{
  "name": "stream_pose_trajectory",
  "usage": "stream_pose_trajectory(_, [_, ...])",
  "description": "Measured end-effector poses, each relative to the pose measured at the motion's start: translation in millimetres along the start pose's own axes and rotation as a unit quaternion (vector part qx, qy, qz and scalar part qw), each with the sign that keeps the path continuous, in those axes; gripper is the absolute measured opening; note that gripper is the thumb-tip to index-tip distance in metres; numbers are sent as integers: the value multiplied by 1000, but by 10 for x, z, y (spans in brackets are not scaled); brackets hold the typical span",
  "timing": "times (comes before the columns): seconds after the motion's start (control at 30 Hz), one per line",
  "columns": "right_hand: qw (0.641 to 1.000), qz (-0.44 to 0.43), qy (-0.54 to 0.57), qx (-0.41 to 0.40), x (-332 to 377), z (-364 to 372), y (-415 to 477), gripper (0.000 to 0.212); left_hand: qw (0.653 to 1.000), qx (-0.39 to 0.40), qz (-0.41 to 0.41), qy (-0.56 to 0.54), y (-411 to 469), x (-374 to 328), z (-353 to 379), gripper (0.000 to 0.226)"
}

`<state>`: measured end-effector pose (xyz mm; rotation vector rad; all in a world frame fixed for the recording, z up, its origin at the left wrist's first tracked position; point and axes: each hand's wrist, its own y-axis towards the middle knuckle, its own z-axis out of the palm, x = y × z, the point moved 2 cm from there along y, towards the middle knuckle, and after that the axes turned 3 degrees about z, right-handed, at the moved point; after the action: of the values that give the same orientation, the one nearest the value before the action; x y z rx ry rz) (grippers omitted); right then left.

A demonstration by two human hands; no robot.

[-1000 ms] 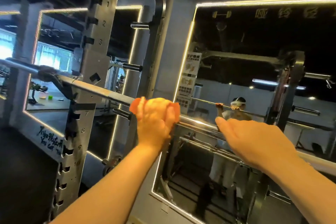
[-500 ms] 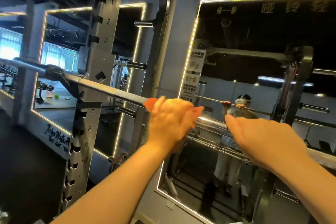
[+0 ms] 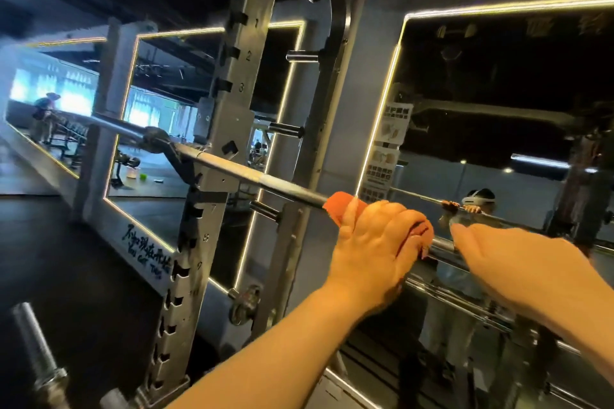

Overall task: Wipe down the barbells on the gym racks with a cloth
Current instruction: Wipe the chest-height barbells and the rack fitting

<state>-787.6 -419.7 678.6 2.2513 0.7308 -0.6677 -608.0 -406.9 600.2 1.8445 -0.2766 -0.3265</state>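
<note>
Head view: the barbell [image 3: 252, 176] lies across the rack [image 3: 212, 196], seated in the hook at the left upright and running right in front of the mirror [image 3: 498, 109]. The left hand [image 3: 375, 242] grips the orange cloth [image 3: 339, 206], which is wrapped round the bar near mid-span. Just beside it, the right hand [image 3: 518, 262] lies over the bar, and the reflection suggests its fingers curl round it. To wipe well, I would squeeze the cloth fully round the shaft and slide it toward the left hook in one long pass, twisting slightly. The right hand should steady the bar so it cannot roll.
</note>
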Motion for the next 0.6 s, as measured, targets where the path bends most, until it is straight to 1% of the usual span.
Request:
stream_pose_trajectory(0.07, [999, -30, -10, -12, 192, -128, 140, 34, 999, 10, 14, 29, 8, 222, -42, 35])
stream_pose_trajectory(0.1, [999, -42, -8, -18, 303, -211, 223, 34, 1000, 8, 8, 28, 17, 334, -71, 36])
stream_pose_trajectory(0.17, [997, -57, 17, -48, 461, -299, 401, 25, 1000, -1, -17, 21, 16, 558, -165, 38])
stream_pose_trajectory(0.2, [996, -54, 38, -65, 524, -319, 473, 23, 999, -8, -30, 21, 12, 686, -224, 39])
stream_pose_trajectory(0.23, [995, -55, 47, -72, 572, -312, 541, 28, 998, -15, -48, 22, 11, 841, -287, 39])
stream_pose_trajectory(0.33, [996, -59, 29, -59, 648, -194, 649, 57, 988, -62, -139, 17, 53, 1311, -503, 44])
stream_pose_trajectory(0.43, [995, -45, 16, -83, 654, -147, 709, 64, 971, -92, -221, 24, 217, 1628, -616, 49])
stream_pose_trajectory(0.5, [996, -49, 13, -75, 651, -118, 748, 67, 949, -116, -290, -35, 285, 1511, -588, 38])
stream_pose_trajectory(0.53, [996, -52, 16, -70, 648, -104, 759, 68, 948, -119, -292, -44, 268, 1379, -514, 31])
stream_pose_trajectory(0.6, [996, -51, 18, -74, 647, -78, 770, 71, 970, -97, -221, -23, 173, 957, -326, 25])
